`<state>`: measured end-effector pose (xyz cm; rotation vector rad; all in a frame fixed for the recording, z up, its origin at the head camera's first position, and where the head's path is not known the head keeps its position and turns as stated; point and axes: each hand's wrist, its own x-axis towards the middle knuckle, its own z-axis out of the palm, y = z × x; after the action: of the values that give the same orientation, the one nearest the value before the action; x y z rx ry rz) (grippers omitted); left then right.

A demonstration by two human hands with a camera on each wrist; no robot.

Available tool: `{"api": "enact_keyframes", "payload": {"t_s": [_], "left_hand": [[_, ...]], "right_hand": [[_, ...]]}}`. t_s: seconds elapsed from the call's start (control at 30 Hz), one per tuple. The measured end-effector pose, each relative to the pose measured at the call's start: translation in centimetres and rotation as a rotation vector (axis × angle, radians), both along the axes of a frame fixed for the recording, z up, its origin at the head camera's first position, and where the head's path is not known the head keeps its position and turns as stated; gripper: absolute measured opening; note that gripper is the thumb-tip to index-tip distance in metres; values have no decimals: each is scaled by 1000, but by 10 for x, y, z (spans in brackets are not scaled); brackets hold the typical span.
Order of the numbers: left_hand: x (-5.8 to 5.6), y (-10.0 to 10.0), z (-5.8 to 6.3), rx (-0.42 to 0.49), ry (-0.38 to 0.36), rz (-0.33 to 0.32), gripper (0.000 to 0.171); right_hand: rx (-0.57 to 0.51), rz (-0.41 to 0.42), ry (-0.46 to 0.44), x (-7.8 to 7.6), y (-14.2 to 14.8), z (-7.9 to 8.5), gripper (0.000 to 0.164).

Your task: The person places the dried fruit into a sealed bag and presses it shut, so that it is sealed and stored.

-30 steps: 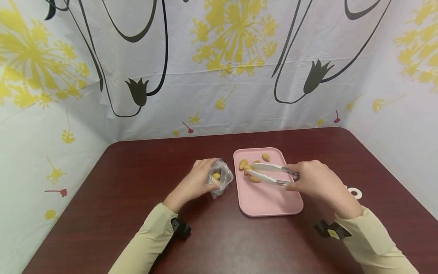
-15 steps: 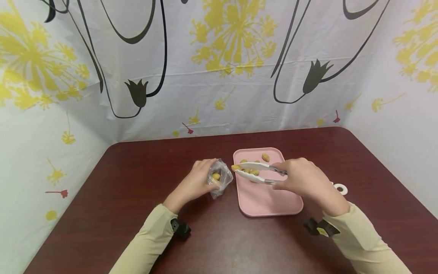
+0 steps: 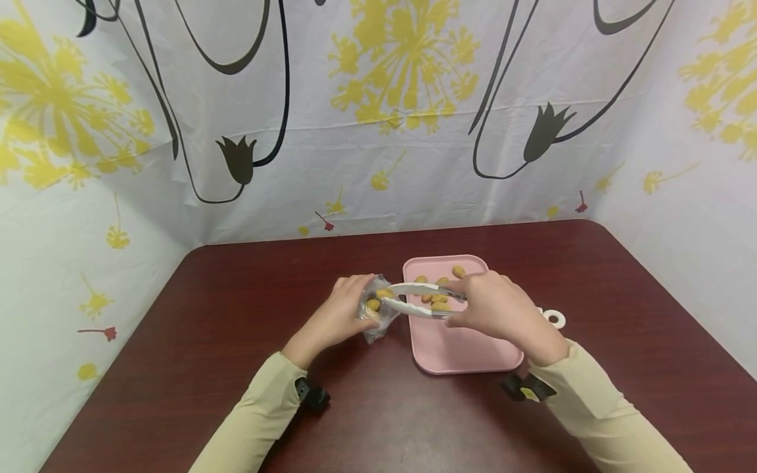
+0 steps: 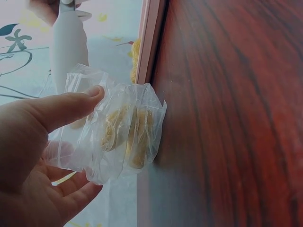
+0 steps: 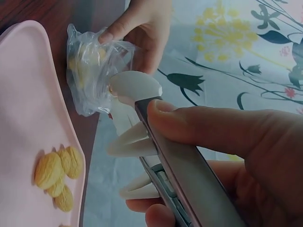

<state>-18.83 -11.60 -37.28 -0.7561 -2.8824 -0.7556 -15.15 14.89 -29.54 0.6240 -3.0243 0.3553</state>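
Note:
My left hand (image 3: 340,312) holds a clear plastic bag (image 3: 375,334) upright on the table, its mouth spread. The thumb presses the bag's rim in the left wrist view, and oval yellow-brown pieces (image 4: 137,142) show through the plastic. With fingers and thumb around the handles, my right hand (image 3: 499,312) grips white-tipped metal tongs (image 3: 414,309). One yellow piece (image 3: 384,293) sits between the tong tips, right at the bag's mouth. Several more pieces (image 5: 49,170) lie on a pink tray (image 3: 467,351), beneath and beyond the tongs.
The tray stands just right of the bag on a dark red-brown table (image 3: 266,276). The tongs' white ring end (image 3: 562,320) sticks out behind my right hand. A patterned white cloth (image 3: 378,184) hangs behind and beside the table.
My right hand has moved left with the tongs, lifting a yellow piece from the tray and bringing it to the bag's mouth. The left hand and bag have stayed in place.

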Motion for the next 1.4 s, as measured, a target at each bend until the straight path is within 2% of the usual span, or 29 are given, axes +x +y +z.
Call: {"api": "enact_keyframes", "payload": {"t_s": [0.33, 0.53, 0.87, 1.2, 1.4], "left_hand": [[-2, 0, 1, -3, 18, -15, 81], [-2, 0, 2, 15, 33, -27, 80], [-3, -1, 2, 2, 22, -24, 79], [-2, -1, 0, 1, 5, -9, 80], [-1, -2, 1, 2, 21, -10, 81]], "right_hand": [[9, -3, -22, -7, -15, -2, 43], [5, -25, -52, -7, -17, 1, 46], [-10, -7, -18, -5, -12, 4, 41], [-23, -20, 1, 0, -1, 5, 52], [-9, -40, 9, 3, 6, 5, 48]]}}
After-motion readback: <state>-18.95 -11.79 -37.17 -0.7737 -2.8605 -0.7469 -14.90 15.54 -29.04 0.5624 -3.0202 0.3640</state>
